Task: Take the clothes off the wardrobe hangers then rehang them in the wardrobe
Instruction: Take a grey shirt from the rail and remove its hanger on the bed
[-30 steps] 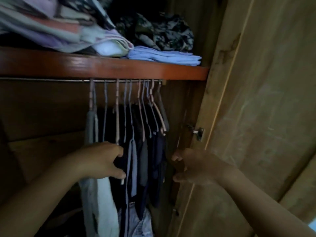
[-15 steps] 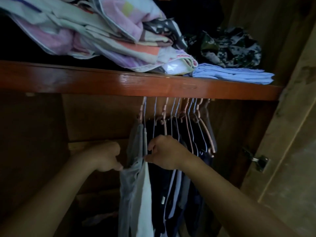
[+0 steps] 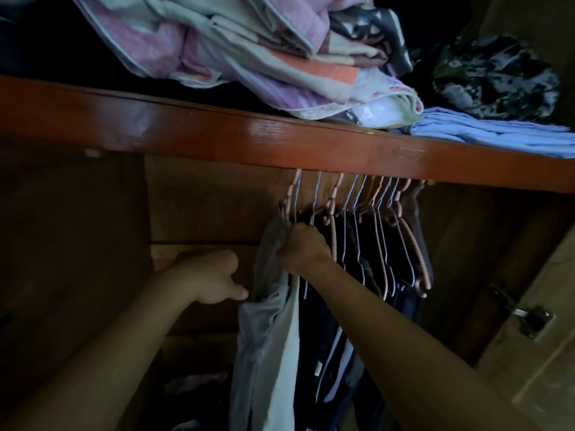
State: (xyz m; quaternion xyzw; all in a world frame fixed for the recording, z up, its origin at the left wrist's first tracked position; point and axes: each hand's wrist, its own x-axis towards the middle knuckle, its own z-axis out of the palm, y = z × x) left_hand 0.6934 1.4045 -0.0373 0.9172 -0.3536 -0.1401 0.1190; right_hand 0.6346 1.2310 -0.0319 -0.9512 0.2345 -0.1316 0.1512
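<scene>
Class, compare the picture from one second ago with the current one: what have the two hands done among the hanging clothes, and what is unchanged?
The right hand crossed from beside the door to the leftmost grey garment and now grips its top near the hanger. The left hand let go of the clothes and rests beside the garment's left edge. The other hangers and the shelf piles are unchanged.

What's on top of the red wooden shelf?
On the shelf lie a heap of pastel blankets, a folded blue cloth and a dark patterned bundle. What lies behind them is hidden in the dark.
</scene>
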